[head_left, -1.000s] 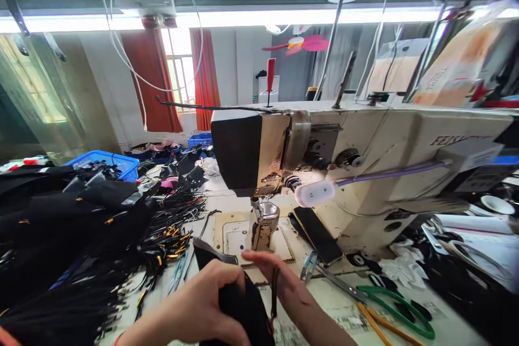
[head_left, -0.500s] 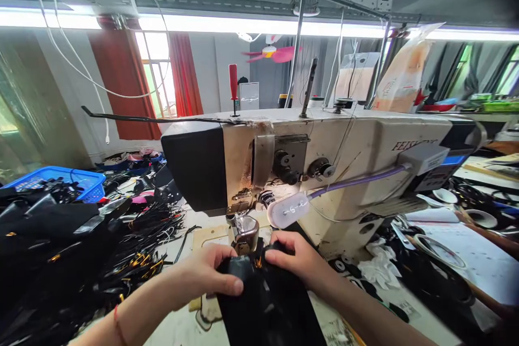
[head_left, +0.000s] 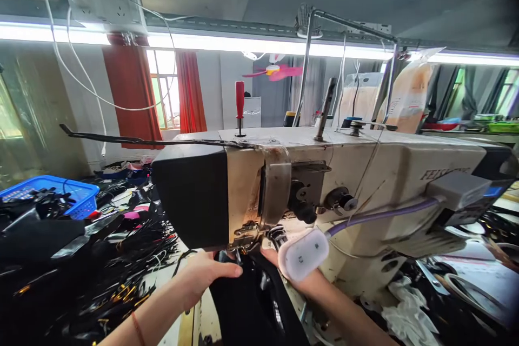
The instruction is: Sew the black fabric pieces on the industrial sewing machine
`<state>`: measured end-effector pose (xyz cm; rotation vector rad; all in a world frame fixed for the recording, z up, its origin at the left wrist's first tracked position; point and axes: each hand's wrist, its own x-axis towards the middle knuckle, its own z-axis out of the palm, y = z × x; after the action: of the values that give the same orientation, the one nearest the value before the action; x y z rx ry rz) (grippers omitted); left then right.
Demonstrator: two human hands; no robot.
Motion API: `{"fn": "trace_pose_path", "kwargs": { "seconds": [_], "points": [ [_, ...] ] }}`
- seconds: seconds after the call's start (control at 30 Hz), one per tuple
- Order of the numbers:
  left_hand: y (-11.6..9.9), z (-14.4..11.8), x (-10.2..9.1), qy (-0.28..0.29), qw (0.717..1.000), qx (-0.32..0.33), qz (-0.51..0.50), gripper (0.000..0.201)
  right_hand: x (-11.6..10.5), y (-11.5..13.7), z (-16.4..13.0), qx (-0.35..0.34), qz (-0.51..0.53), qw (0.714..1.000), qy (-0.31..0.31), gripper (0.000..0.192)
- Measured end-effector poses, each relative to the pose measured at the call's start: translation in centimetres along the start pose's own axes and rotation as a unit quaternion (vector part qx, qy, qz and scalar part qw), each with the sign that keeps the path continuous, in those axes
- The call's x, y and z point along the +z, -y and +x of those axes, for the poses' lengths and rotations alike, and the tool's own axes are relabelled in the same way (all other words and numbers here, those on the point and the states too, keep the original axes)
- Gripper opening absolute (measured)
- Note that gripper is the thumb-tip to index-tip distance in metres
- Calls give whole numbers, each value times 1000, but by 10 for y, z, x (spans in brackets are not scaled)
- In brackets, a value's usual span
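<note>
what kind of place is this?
Likely a small garment or bag sewing workshop: an industrial sewing machine, heaps of black cut pieces and zipper pulls, and a blue plastic basket of parts.

Two bare forearms and hands, seen from my head camera.

My left hand (head_left: 205, 275) and its forearm are bare, with no sleeve and no glove in view. A thin red band (head_left: 136, 327) circles my left wrist, a narrow cord-like loop. My right hand (head_left: 284, 262) is mostly hidden, so only a bare wrist and forearm show, again with no sleeve. I can see no rings or watch on the parts that show.
</note>
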<state>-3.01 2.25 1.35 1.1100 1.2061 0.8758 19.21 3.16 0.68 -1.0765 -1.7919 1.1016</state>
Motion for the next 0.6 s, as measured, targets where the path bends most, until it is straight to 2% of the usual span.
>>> {"fn": "trace_pose_path", "kwargs": {
  "seconds": [0.07, 0.1, 0.17, 0.33, 0.47, 0.53, 0.6],
  "points": [
    [0, 0, 0, -1, 1000, 6, -13, 39, -7, 12, -26, -9, -31, 998, 55, 65],
    [0, 1, -1, 0, 1000, 9, -18, 39, -10, 19, -37, -23, -84, 990, 111, 84],
    [1, 2, -3, 5, 1000, 4, -29, 40, -18, 32, -46, -52, -171, 970, 165, 97],
    [5, 11, -12, -6, 994, -86, -66, 41, -31, 45, -27, -101, -288, 937, 169, 68],
    [8, 17, -14, -27, 988, -128, -79, 31, -24, 37, -17, -146, -386, 899, 148, 65],
    [8, 18, -15, -12, 986, -141, -84, 29, -17, 31, -20, -196, -367, 901, 123, 63],
    [8, 18, -16, 5, 985, -148, -85, 30, -12, 22, -24, -224, -300, 923, 88, 59]
  ]
}}
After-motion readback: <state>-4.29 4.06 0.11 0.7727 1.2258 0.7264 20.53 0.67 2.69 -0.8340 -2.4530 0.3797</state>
